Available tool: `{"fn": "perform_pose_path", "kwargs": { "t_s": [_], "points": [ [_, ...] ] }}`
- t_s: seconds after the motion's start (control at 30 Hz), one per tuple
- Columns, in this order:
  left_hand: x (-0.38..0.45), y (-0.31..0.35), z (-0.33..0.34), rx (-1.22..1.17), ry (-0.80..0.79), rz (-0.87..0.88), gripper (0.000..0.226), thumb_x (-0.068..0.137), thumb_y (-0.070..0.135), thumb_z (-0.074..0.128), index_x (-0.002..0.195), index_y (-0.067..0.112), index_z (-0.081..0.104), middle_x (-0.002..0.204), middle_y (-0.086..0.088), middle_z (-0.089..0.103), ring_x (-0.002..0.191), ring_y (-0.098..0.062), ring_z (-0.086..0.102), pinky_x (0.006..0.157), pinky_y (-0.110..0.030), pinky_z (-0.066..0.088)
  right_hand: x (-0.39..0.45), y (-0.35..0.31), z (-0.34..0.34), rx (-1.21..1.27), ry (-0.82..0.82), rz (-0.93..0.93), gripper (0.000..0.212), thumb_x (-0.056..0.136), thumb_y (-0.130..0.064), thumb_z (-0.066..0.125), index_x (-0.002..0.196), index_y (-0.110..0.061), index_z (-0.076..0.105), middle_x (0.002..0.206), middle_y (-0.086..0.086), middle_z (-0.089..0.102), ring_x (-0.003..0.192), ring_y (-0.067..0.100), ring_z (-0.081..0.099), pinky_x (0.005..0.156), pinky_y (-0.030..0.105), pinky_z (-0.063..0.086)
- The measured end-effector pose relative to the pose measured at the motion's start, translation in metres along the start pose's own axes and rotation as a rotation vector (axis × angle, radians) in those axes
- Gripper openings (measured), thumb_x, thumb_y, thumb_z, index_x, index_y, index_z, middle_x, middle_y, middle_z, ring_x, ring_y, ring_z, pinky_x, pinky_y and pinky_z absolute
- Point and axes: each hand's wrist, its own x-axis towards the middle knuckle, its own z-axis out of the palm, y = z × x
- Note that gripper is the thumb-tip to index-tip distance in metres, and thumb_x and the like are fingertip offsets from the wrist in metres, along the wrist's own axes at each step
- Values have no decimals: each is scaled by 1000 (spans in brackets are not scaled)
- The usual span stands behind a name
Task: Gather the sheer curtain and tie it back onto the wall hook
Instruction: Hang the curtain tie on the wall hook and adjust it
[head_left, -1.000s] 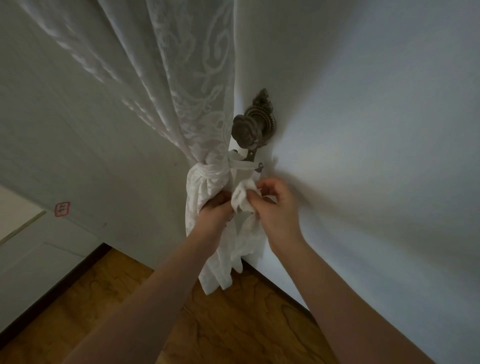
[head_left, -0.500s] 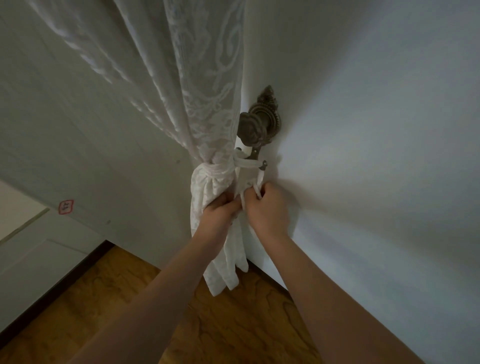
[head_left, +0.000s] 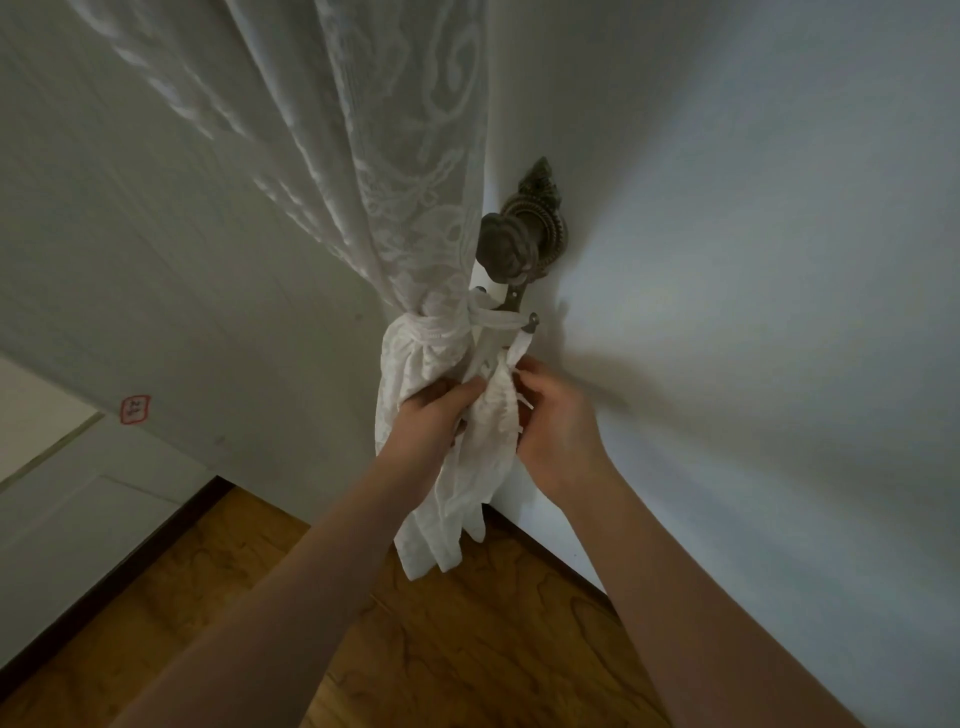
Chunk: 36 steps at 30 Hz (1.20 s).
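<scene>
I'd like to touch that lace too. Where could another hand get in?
Free: the curtain folds above the tie band, and the bare wall right of the hook. Crowded: below the hook, where left hand and right hand grip the fabric.

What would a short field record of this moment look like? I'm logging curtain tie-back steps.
curtain: sheer curtain, gathered into a bundle beside the wall hook
tie-back: white band wrapped around the bundle, strap running to the hook's lower prong
wall hook: dark ornate knob on the wall
left hand: left hand grips the gathered fabric below the band
right hand: right hand pinches a bunched white piece of fabric
floor: wood floor
</scene>
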Motion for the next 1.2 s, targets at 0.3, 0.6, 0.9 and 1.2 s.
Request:
{"fn": "perform_pose_path", "kwargs": {
  "t_s": [0.3, 0.6, 0.9, 1.2],
  "points": [
    [1, 0, -1, -44, -88, 1, 42, 73, 36, 75, 101, 6, 64, 100, -8, 55, 93, -24, 49, 88, -37, 40, 3, 3, -7, -311, 233, -10, 10, 91, -23, 58, 90, -19, 67, 92, 6, 71, 82, 20, 66, 75, 38, 55],
    [6, -3, 5, -38, 46, -31, 9, 86, 20, 67, 83, 12, 70, 90, -8, 71, 97, -27, 66, 95, -44, 51, -17, 4, -16, -82, 138, -9, 12, 85, 4, 55, 89, -7, 60, 83, 11, 64, 74, 22, 61, 66, 35, 51],
    [3, -1, 5, 7, 78, 18, 7, 89, 13, 63, 84, 12, 67, 82, -6, 66, 83, -18, 63, 84, -32, 50, -7, -1, -13, -390, 296, 79, 11, 90, -20, 60, 90, -13, 69, 90, 14, 69, 74, 22, 62, 74, 43, 58],
    [1, 1, 6, -43, 66, 17, 13, 86, 10, 65, 79, 18, 72, 90, -8, 67, 93, -22, 61, 97, -40, 46, -16, 20, -28, -461, 222, 301, 31, 83, -4, 60, 114, -5, 54, 104, 9, 59, 88, 19, 60, 65, 29, 56]
  ]
}}
